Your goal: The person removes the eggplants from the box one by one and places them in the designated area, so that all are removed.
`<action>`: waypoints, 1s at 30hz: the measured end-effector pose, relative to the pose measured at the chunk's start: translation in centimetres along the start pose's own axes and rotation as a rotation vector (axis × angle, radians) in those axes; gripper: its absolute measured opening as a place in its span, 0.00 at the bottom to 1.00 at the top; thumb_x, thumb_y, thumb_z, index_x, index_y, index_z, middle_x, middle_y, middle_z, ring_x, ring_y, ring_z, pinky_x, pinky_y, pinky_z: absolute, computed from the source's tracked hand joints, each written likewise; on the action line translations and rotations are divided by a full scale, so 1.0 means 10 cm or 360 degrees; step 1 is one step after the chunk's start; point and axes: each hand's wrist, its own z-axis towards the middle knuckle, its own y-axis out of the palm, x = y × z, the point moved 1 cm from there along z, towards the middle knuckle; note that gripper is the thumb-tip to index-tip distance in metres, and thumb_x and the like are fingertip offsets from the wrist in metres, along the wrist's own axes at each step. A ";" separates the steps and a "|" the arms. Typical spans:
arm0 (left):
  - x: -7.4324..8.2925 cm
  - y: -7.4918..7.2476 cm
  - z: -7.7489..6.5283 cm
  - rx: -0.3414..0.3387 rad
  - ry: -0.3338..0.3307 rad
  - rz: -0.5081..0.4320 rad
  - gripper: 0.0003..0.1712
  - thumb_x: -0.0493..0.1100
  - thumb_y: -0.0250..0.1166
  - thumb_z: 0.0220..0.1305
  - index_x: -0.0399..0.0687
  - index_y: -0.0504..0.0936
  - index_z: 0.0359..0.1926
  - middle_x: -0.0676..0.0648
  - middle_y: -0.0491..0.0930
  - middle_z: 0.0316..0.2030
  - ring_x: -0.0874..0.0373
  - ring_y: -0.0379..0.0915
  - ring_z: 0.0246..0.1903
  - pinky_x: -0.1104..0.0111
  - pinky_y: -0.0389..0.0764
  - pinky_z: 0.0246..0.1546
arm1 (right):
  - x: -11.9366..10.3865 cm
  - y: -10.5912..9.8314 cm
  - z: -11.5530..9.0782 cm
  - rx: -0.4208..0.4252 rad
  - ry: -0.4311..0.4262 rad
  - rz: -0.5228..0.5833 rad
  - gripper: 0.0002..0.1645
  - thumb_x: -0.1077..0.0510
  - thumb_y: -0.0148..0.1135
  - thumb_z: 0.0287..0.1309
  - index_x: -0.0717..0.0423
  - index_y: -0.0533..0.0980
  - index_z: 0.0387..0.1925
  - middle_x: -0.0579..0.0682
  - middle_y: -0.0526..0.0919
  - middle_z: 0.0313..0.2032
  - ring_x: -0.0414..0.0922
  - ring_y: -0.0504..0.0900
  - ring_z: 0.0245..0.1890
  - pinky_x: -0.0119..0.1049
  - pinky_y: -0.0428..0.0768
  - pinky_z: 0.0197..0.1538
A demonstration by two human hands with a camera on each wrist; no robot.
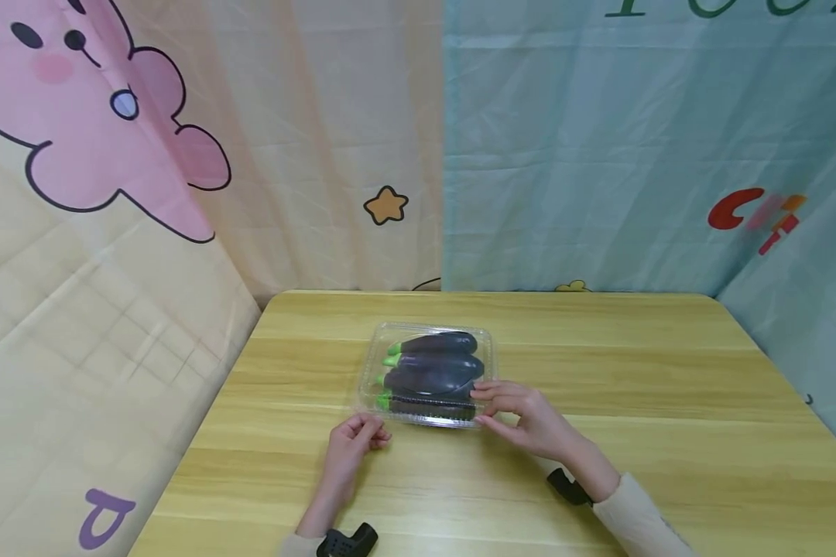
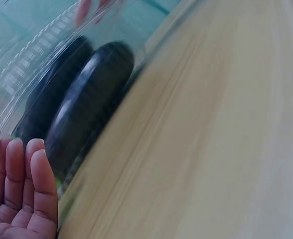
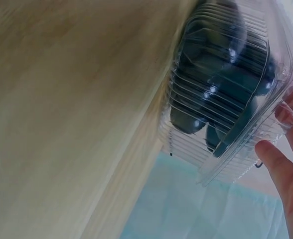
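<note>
Purple eggplants (image 1: 428, 379) lie in the box (image 1: 371, 365) toward the tabletop's (image 1: 669, 387) far edge, where I see the right hand (image 1: 525, 416) pinch its right side, maybe to steady it, while the left hand (image 1: 352, 445), loosely bent, holds nothing beside its near left corner.

Nearest eggplant (image 1: 428, 408): partly obscured behind the ridged rim of the clear plastic clamshell (image 1: 369, 373). Right hand (image 1: 525, 415) covers part of the near right corner; cut off at the right edge in its own wrist view. Left hand (image 2: 24, 199): only the thumb's tip shows in that wrist view; I cannot tell whether it touches plastic. Wood tabletop (image 2: 211, 124) blurred there. Green lettering (image 1: 625, 12) cropped along the top.
</note>
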 end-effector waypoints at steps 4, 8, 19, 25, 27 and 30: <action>-0.05 0.15 -0.02 -0.0033 -0.0032 -0.0012 0.13 0.35 0.60 0.64 0.21 0.74 0.37 0.43 0.79 0.26 0.59 0.78 0.27 0.68 0.81 0.34 | 0.00 0.01 0.01 0.0002 0.0000 0.0007 0.04 0.60 0.68 0.54 0.51 0.81 0.26 0.52 0.83 0.44 0.50 0.79 0.50 0.42 0.75 0.54; -0.08 0.32 -0.04 -0.0090 -0.0063 -0.0045 0.16 0.37 0.61 0.64 0.21 0.75 0.37 0.44 0.80 0.25 0.58 0.79 0.27 0.67 0.82 0.34 | 0.00 0.00 0.01 -0.0010 0.0042 0.0004 0.05 0.59 0.68 0.54 0.50 0.81 0.24 0.51 0.83 0.44 0.48 0.79 0.51 0.42 0.75 0.54; -0.19 0.71 -0.05 -0.0384 -0.0150 -0.0159 0.19 0.37 0.60 0.65 0.17 0.74 0.38 0.38 0.81 0.27 0.55 0.81 0.27 0.61 0.82 0.36 | 0.01 -0.01 0.02 -0.0024 0.0039 0.0024 0.07 0.59 0.69 0.52 0.47 0.79 0.23 0.51 0.83 0.44 0.48 0.79 0.50 0.43 0.76 0.54; -0.24 0.78 -0.01 -0.0574 -0.0152 -0.0238 0.20 0.38 0.57 0.68 0.16 0.73 0.43 0.32 0.81 0.35 0.54 0.82 0.31 0.61 0.82 0.38 | 0.03 -0.01 0.00 -0.0079 0.0031 -0.0009 0.07 0.61 0.72 0.48 0.48 0.80 0.24 0.51 0.83 0.45 0.50 0.79 0.50 0.45 0.76 0.53; -0.25 0.79 0.00 -0.0612 -0.0148 -0.0246 0.19 0.38 0.56 0.68 0.17 0.74 0.44 0.30 0.80 0.38 0.55 0.82 0.32 0.62 0.82 0.38 | 0.03 -0.02 -0.01 -0.0100 0.0031 -0.0020 0.08 0.62 0.73 0.45 0.48 0.80 0.24 0.51 0.83 0.46 0.50 0.78 0.51 0.45 0.75 0.54; -0.27 0.81 0.02 -0.0665 -0.0144 -0.0244 0.20 0.38 0.56 0.69 0.17 0.74 0.45 0.27 0.79 0.39 0.55 0.82 0.32 0.61 0.82 0.39 | 0.03 -0.03 -0.03 -0.0132 0.0038 -0.0041 0.09 0.62 0.75 0.42 0.48 0.80 0.25 0.51 0.82 0.47 0.50 0.78 0.52 0.45 0.74 0.55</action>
